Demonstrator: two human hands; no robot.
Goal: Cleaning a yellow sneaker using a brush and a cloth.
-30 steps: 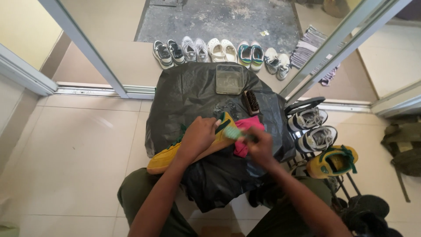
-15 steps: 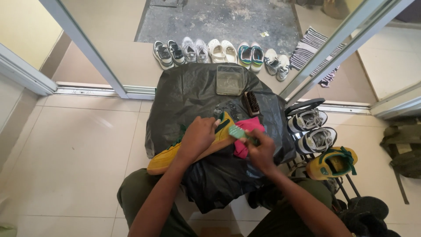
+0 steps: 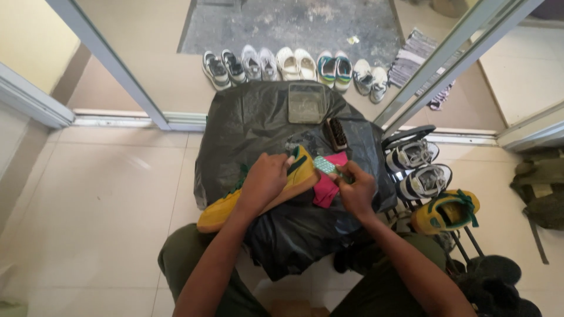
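- Over the black plastic sheet (image 3: 258,126) that covers the low counter, the left hand (image 3: 267,182) clamps down on a yellow shoe (image 3: 258,199) and pins it on its side, toe towards the person's left and heel up near the middle of the sheet.
- Just beside it, the right hand (image 3: 355,191) is closed around a small green brush (image 3: 324,165), whose head pokes out towards the heel of the shoe; I cannot tell whether the bristles touch it.
- Under that hand a pink cloth (image 3: 326,188) lies crumpled on the sheet, touching the shoe.
- Judging by the grips, this looks like the scrubbing stage of cleaning the shoe, with work centred on the heel end.
- My guess is that the next stroke needs the left hand to keep the shoe from sliding on the slippery plastic, while the right works the brush in short passes.
- Farther up the sheet lie a dark brush (image 3: 336,134) with a wooden back and a square clear tray (image 3: 306,103), both well apart from the hands.
- To the person's right, a rack holds two black and white sneakers (image 3: 417,167), and the second yellow shoe (image 3: 445,210) sits with green laces showing.
- Beyond the door track a row of shoes (image 3: 294,64) lines the edge of a grey mat (image 3: 294,23).
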